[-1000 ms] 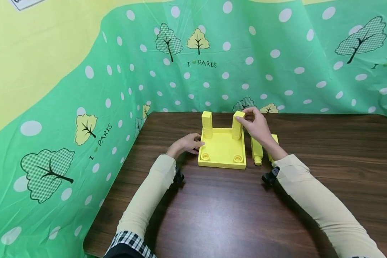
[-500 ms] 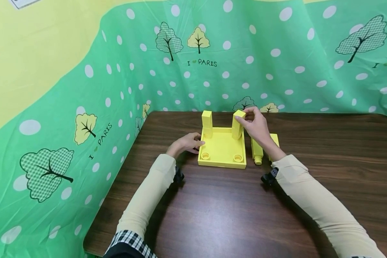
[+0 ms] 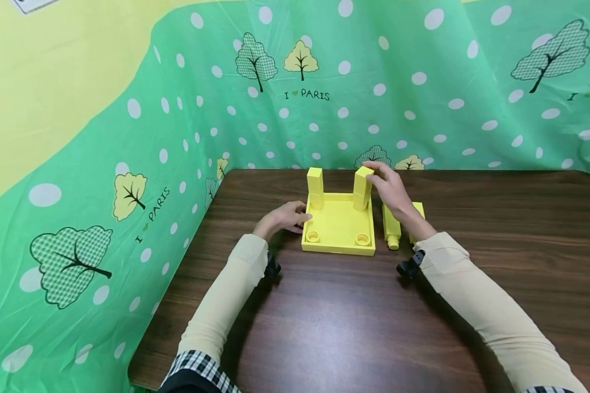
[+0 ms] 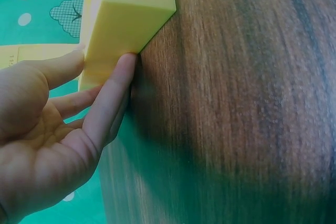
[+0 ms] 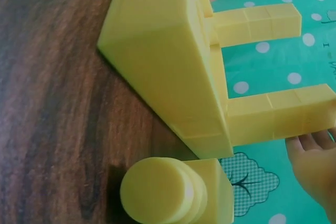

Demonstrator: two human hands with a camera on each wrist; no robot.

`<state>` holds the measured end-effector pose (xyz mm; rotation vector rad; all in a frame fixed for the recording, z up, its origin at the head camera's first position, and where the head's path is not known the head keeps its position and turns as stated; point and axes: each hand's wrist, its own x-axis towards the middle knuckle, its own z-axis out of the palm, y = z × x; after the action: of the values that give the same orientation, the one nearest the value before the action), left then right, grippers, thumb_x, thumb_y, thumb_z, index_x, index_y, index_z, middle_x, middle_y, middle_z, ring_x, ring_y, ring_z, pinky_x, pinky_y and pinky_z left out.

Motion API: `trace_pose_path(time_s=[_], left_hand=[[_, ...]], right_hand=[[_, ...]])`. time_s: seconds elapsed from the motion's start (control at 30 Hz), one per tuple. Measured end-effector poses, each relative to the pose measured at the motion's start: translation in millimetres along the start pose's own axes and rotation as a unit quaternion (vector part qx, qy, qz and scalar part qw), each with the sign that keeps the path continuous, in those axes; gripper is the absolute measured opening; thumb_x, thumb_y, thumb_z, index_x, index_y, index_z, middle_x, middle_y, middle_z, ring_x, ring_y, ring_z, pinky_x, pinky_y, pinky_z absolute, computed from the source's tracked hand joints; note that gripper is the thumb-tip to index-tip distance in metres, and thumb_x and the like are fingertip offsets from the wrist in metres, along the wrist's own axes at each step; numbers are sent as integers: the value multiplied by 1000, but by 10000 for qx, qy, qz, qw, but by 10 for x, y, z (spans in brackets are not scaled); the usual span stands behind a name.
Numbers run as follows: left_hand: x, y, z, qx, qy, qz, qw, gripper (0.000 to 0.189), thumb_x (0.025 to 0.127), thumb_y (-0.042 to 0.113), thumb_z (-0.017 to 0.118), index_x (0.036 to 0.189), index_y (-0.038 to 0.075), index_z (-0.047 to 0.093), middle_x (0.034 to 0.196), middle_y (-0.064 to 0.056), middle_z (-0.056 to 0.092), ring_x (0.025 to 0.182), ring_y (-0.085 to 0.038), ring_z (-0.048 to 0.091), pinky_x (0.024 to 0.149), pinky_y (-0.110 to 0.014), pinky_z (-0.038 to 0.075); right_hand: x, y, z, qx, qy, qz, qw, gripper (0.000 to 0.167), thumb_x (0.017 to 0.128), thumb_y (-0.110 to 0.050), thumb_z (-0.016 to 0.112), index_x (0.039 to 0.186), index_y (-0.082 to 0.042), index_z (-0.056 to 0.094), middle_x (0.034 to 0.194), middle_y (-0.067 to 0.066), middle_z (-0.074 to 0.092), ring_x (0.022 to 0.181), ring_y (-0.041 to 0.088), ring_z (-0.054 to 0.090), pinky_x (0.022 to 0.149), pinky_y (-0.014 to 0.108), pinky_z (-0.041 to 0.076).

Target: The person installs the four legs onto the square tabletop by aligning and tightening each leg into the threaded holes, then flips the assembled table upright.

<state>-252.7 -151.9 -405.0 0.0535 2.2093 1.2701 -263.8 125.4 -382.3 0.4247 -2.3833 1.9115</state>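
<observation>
A yellow square base with a raised rim (image 3: 339,250), like an upturned toy table, lies on the table. Two yellow block legs stand upright at its far corners: the left leg (image 3: 316,188) and the right leg (image 3: 361,190). Round sockets (image 3: 313,237) show at the near corners. My left hand (image 3: 286,217) pinches the base's left wall, thumb at the rim and fingers along the outer side (image 4: 136,30). At the top of the right leg, my right hand (image 3: 392,192) touches it with loosely extended fingers; the leg partly hides them.
Right of the base lies a loose yellow leg with a round peg (image 3: 392,225). Another yellow leg (image 3: 418,210) lies beside it, partly under my right forearm. The brown wooden table (image 3: 324,322) meets a green patterned cloth (image 3: 255,125) at its back and left.
My right thumb has shifted off the right leg's front face toward its right edge, and the fingers have loosened. The left hand and the base stay where they were.
</observation>
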Motion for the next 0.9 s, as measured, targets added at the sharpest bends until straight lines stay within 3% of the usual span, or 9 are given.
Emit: trace_pose_path(time_s=[0.27, 0.57, 0.73, 0.9], left_hand=[[10, -7, -1, -13, 38, -3, 10000, 50, 99, 21, 54, 143, 5, 37, 123, -18, 51, 99, -26, 60, 81, -34, 58], [17, -19, -5, -27, 24, -7, 10000, 51, 99, 21, 54, 143, 5, 36, 124, -18, 51, 100, -26, 60, 81, -34, 58], [18, -22, -7, -55, -8, 24, 10000, 51, 99, 21, 54, 143, 4, 35, 124, -19, 51, 99, -26, 60, 81, -34, 58], [22, -23, -8, -75, -14, 18, 10000, 52, 99, 21, 54, 144, 4, 35, 124, -19, 51, 100, -26, 60, 81, -34, 58]], right_hand=[[33, -32, -23, 903, -471, 252, 9945, 42, 102, -16, 41, 142, -4, 42, 141, 19, 42, 120, 15, 47, 114, 48, 28], [47, -55, -24, 904, -494, 283, 9943, 40, 102, -14, 42, 140, 0, 42, 148, 15, 35, 125, 19, 41, 117, 49, 23], [47, -43, -20, 834, -457, 259, 9951, 41, 102, -14, 44, 140, 2, 40, 146, 14, 36, 122, 17, 42, 116, 49, 24], [49, -24, -21, 641, -417, 244, 9968, 42, 101, -16, 45, 139, 2, 40, 146, 14, 35, 131, 21, 35, 114, 47, 27]])
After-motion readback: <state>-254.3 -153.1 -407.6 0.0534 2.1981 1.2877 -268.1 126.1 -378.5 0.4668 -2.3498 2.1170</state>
